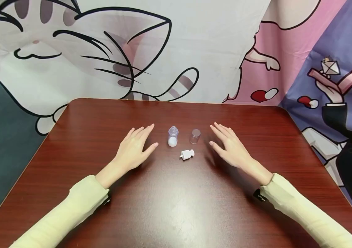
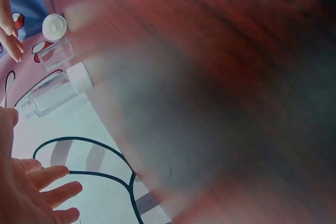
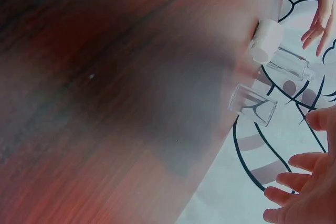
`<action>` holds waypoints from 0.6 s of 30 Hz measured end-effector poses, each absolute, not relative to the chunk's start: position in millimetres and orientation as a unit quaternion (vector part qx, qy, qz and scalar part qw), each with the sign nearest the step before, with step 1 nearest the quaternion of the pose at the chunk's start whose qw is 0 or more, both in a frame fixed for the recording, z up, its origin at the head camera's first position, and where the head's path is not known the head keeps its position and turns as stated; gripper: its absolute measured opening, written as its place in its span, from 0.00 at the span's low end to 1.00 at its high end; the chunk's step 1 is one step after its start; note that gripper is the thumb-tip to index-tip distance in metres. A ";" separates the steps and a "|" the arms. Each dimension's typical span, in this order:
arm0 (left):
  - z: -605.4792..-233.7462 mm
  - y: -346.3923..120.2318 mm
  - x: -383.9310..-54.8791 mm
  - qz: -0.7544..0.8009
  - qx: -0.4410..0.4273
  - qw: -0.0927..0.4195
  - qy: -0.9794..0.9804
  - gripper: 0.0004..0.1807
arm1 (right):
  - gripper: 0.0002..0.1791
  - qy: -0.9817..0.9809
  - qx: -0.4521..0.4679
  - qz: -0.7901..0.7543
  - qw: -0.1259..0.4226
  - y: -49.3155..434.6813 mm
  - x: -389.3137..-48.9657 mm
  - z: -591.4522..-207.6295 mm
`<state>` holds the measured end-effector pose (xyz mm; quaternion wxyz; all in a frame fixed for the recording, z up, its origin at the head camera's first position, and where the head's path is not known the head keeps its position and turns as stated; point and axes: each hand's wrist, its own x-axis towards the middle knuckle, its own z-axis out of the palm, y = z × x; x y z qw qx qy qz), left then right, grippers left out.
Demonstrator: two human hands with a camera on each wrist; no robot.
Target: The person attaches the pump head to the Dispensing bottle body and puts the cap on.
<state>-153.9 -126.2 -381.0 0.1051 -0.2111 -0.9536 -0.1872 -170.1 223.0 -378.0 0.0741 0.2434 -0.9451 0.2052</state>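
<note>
Three small parts are grouped between the hands on the table. A small clear bottle [image 1: 173, 136] with a narrow neck and a white lower part stands upright. To its right is a transparent cap [image 1: 195, 136], hollow and see-through. Nearer the front, a white nozzle piece [image 1: 187, 154] lies on its side, its thin tip pointing left. My left hand [image 1: 136, 147] is held left of the bottle, fingers extended and thumb apart, holding nothing. Right of the cap, my right hand [image 1: 229, 146] has its fingers spread likewise and grips nothing. Both wrist views show these parts beyond the fingers.
The dark red wooden table [image 1: 117, 213] has a far edge just behind the parts. Behind it hangs a cloth [image 1: 216, 44] printed with a cartoon cat and other figures. Long pale sleeves cover both forearms, with a dark wrist device [image 1: 259, 195] under the right cuff.
</note>
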 end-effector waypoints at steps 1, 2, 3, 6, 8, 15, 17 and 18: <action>-381.0 -125.9 -153.9 -0.190 -0.211 0.106 -0.953 0.36 | 0.33 -0.945 0.244 0.206 0.076 222.4 -169.9 -377.9; -381.1 -125.3 -154.2 -0.191 -0.211 0.109 -0.952 0.35 | 0.33 -0.944 0.244 0.209 0.077 221.7 -169.5 -377.5; -381.1 -124.9 -154.4 -0.191 -0.213 0.112 -0.952 0.35 | 0.32 -0.943 0.244 0.211 0.078 221.1 -169.3 -377.4; -381.8 -123.2 -154.5 -0.189 -0.216 0.119 -0.951 0.35 | 0.30 -0.941 0.243 0.218 0.085 219.3 -168.7 -377.9; -382.3 -122.0 -155.0 -0.185 -0.218 0.126 -0.950 0.36 | 0.29 -0.940 0.243 0.223 0.090 217.9 -168.4 -377.9; -383.7 -118.6 -159.0 -0.190 -0.216 0.143 -0.947 0.35 | 0.24 -0.935 0.245 0.232 0.106 212.9 -168.5 -376.8; -383.8 -117.9 -160.1 -0.192 -0.213 0.143 -0.947 0.35 | 0.24 -0.935 0.242 0.235 0.106 211.7 -168.7 -376.4; -383.6 -117.4 -160.5 -0.195 -0.211 0.141 -0.947 0.35 | 0.23 -0.935 0.241 0.237 0.105 211.1 -168.7 -376.4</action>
